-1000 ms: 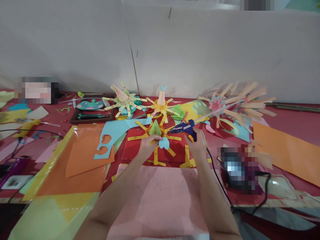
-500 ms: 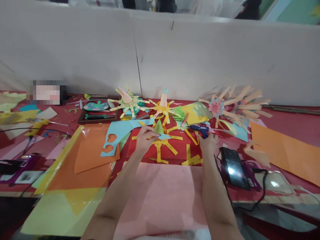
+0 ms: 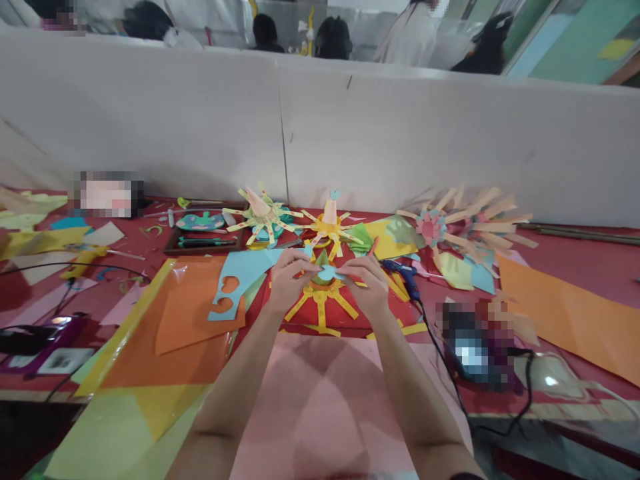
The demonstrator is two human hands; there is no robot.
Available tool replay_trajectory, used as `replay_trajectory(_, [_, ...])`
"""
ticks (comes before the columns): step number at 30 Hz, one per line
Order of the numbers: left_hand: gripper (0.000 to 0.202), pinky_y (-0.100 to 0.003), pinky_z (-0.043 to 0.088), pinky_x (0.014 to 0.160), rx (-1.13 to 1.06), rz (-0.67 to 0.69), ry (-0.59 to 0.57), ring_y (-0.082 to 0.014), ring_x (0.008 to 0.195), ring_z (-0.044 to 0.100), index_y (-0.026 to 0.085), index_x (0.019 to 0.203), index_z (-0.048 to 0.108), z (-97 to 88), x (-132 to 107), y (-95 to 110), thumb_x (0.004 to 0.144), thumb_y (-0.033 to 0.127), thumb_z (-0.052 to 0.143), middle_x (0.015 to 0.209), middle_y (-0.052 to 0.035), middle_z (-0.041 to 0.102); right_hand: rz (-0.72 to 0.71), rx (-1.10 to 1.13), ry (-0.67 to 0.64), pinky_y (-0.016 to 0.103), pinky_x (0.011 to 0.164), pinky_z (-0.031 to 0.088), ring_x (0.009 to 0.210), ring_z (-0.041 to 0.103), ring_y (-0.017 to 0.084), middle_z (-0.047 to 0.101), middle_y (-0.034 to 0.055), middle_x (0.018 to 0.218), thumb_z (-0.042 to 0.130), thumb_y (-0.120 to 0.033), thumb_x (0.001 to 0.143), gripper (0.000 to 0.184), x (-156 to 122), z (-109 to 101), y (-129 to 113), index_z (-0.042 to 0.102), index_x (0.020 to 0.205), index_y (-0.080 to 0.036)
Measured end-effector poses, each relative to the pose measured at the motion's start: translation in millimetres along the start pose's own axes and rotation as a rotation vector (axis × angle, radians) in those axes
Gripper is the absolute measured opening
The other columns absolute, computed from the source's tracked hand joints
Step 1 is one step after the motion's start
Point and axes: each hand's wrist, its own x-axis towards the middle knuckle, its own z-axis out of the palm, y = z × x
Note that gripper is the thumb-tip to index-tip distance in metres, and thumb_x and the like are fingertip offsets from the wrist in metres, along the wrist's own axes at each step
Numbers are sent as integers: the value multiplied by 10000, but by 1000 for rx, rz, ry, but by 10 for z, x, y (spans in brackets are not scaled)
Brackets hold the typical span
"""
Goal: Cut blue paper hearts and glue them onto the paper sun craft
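Note:
A small light blue paper heart [image 3: 327, 273] is pinched between my left hand [image 3: 291, 279] and my right hand [image 3: 367, 283], one at each side. Just behind and below it stands a paper piece with a green cone [image 3: 321, 261] and yellow strips [image 3: 323, 308] spreading out like rays, over red card. The fingers partly cover the cone. To the right of my right hand, a blue glue gun [image 3: 404, 272] lies on the table with its cord running toward me. Behind the hands stand two similar ray-shaped pieces with pink cones, one [image 3: 330, 213] topped by a blue heart.
Blue paper with cut-out hearts [image 3: 245, 273] and orange sheets [image 3: 187, 300] lie left. A tool tray [image 3: 200, 241] and yellow glue gun [image 3: 83, 259] are farther left. Pink strip flowers [image 3: 433, 227] stand right, near orange card [image 3: 565, 300]. A white partition [image 3: 200, 120] rises behind.
My right hand has let go of the blue glue gun and moved left to the blue heart. The glue gun now rests on the table. My left hand still holds the heart.

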Motion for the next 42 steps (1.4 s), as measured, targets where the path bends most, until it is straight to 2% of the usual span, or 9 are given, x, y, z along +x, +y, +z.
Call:
replay_trajectory(3, [122, -275, 459, 661, 6, -49, -51, -129, 717, 551, 228, 709, 698, 26, 4, -65, 797, 272, 626, 745, -16, 606, 12, -40, 16, 349, 694, 473, 748, 613, 170, 662, 18, 755, 602, -209, 835, 103, 38, 35, 46, 676, 774, -246])
replay_trajectory(9, [118, -274, 447, 658, 1, -68, -66, -130, 709, 548, 228, 714, 695, 101, 18, -199, 798, 268, 621, 737, -16, 602, 43, 3, -54, 355, 719, 470, 769, 606, 176, 672, 19, 769, 605, -237, 834, 105, 139, 49, 181, 674, 754, -245])
replay_trajectory(14, [119, -265, 455, 672, -6, -191, -73, -133, 723, 557, 214, 702, 677, 103, 19, -304, 787, 280, 625, 736, -17, 594, 250, 112, -34, 341, 750, 473, 749, 605, 170, 663, 4, 734, 660, -293, 790, 103, 184, 162, 265, 634, 727, -216])
replay_trajectory(17, [89, -260, 462, 698, -25, -241, -99, -136, 759, 564, 204, 760, 663, 92, 35, -351, 778, 285, 631, 773, -21, 600, 358, 150, -64, 321, 731, 483, 769, 606, 173, 650, 9, 752, 676, -344, 763, 152, 196, 224, 310, 624, 728, -206])
replay_trajectory(21, [146, -263, 463, 720, -47, -261, -127, -139, 774, 562, 207, 880, 648, 110, 61, -370, 760, 292, 649, 812, -23, 612, 369, 128, -101, 314, 730, 482, 774, 604, 174, 641, 15, 752, 658, -375, 771, 181, 212, 248, 333, 622, 725, -204])
replay_trajectory(27, [42, -239, 456, 682, -51, -242, -91, -121, 742, 549, 194, 773, 621, 197, 64, -382, 784, 233, 608, 786, -14, 604, 373, 95, -87, 311, 712, 477, 742, 605, 174, 649, 17, 735, 649, -389, 776, 200, 210, 251, 337, 626, 706, -203])
replay_trajectory(36, [26, -237, 451, 649, -31, -233, -61, -126, 759, 571, 197, 752, 600, 212, 66, -432, 776, 191, 610, 763, -1, 617, 452, 78, -104, 333, 760, 455, 756, 615, 195, 690, 22, 762, 648, -407, 765, 195, 226, 286, 323, 659, 717, -219])
replay_trajectory(40, [17, -249, 467, 678, -39, -247, -65, -135, 797, 585, 197, 789, 607, 206, 42, -449, 782, 212, 609, 800, -13, 629, 466, 91, -110, 333, 769, 450, 758, 620, 196, 695, 20, 761, 648, -400, 765, 188, 242, 296, 298, 658, 713, -219])
replay_trajectory(42, [86, -258, 477, 707, -53, -253, -96, -143, 842, 593, 202, 861, 622, 213, 30, -454, 778, 224, 617, 869, -25, 643, 477, 91, -116, 331, 768, 450, 759, 622, 197, 697, 22, 763, 641, -401, 770, 192, 249, 294, 280, 654, 712, -217])
